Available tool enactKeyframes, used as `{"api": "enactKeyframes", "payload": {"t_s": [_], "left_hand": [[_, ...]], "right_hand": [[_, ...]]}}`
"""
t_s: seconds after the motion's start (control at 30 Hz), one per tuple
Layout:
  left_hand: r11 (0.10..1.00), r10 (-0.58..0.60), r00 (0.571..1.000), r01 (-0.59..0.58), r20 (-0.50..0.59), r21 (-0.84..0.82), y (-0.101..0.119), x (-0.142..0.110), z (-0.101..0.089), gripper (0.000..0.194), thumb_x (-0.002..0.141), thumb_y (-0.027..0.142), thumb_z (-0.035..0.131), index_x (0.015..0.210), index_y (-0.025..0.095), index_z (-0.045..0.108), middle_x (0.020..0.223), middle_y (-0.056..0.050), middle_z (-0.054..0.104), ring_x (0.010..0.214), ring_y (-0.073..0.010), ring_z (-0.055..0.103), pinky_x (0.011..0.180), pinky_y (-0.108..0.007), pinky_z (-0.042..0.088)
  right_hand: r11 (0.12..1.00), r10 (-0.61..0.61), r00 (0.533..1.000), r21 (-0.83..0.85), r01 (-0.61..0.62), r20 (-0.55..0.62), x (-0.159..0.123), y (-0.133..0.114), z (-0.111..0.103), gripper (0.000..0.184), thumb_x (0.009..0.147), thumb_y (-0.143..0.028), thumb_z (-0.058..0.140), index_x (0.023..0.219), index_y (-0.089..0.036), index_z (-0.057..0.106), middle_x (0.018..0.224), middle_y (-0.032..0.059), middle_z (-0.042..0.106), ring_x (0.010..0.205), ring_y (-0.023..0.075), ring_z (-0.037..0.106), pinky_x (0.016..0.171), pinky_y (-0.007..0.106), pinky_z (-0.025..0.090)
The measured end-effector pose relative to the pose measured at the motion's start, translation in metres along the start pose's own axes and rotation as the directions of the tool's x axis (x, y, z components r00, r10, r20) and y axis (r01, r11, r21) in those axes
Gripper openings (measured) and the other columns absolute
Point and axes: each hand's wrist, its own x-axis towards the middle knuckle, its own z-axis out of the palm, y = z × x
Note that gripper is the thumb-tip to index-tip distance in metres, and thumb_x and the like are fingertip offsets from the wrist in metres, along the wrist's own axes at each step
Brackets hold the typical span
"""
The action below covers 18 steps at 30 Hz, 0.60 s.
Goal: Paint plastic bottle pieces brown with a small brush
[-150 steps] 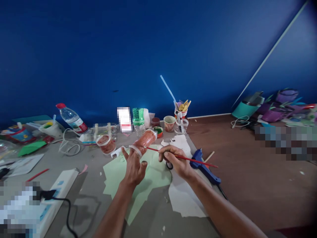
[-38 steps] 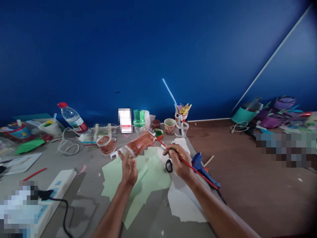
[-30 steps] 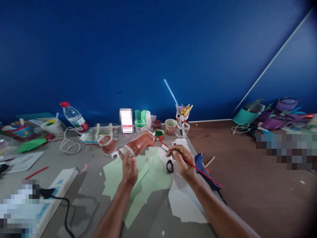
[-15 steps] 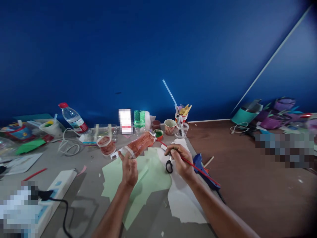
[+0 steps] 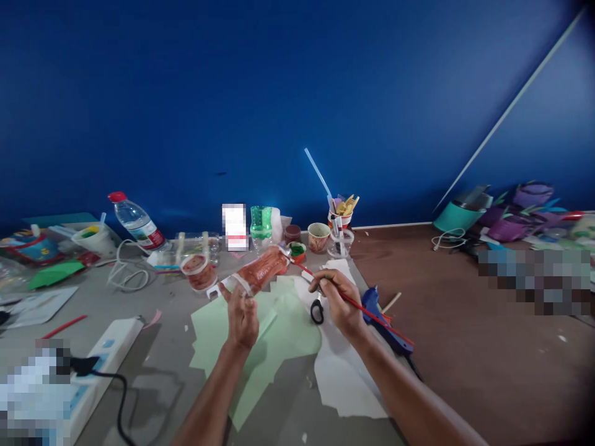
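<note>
My left hand is closed round the near-left end of a plastic bottle coated in reddish-brown paint, held tilted above the table. In my right hand a long red paintbrush is pinched, its tip at the bottle's far-right end. Whether the bristles touch the bottle I cannot tell. Below lie green paper and white paper. Beside my right hand are the black handle of a pair of scissors and a blue glue gun. A small tub of green paint stands just past the brush tip.
A tub with brown paint, a paper cup, a green cut bottle and a cup of wooden cutlery stand at the back. To the left are a water bottle and a power strip. Purple pots sit far right.
Hardly anything differs. The painted bottle has turned or shifted very slightly in my left hand, and the brush stays at its far end.
</note>
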Motion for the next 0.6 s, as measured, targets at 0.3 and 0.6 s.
{"api": "enactKeyframes", "payload": {"t_s": [0.3, 0.6], "left_hand": [[0.999, 0.005, 0.999, -0.007, 0.046, 0.042, 0.0002, -0.0011, -0.0006, 0.070, 0.091, 0.068, 0.016, 0.113, 0.023, 0.065, 0.104, -0.010, 0.069, 0.116, -0.0293, 0.057, 0.119, -0.050, -0.008], [0.996, 0.036, 0.998, -0.040, 0.059, 0.075, -0.0057, -0.0027, -0.0008, 0.069, 0.091, 0.067, 0.018, 0.116, 0.021, 0.062, 0.106, -0.012, 0.069, 0.115, -0.0302, 0.057, 0.118, -0.053, -0.010]], "right_hand": [[1.000, -0.002, 1.000, 0.013, 0.002, -0.013, 0.0017, 0.0004, -0.0003, 0.016, 0.087, -0.022, 0.050, 0.083, -0.020, 0.066, 0.068, 0.0019, 0.069, 0.061, 0.0159, 0.058, 0.059, 0.030, 0.044], [1.000, 0.016, 0.999, 0.023, -0.015, -0.031, 0.0011, 0.0016, -0.0014, 0.017, 0.087, -0.024, 0.049, 0.084, -0.020, 0.066, 0.066, 0.0018, 0.068, 0.061, 0.0165, 0.059, 0.059, 0.030, 0.043]]}}
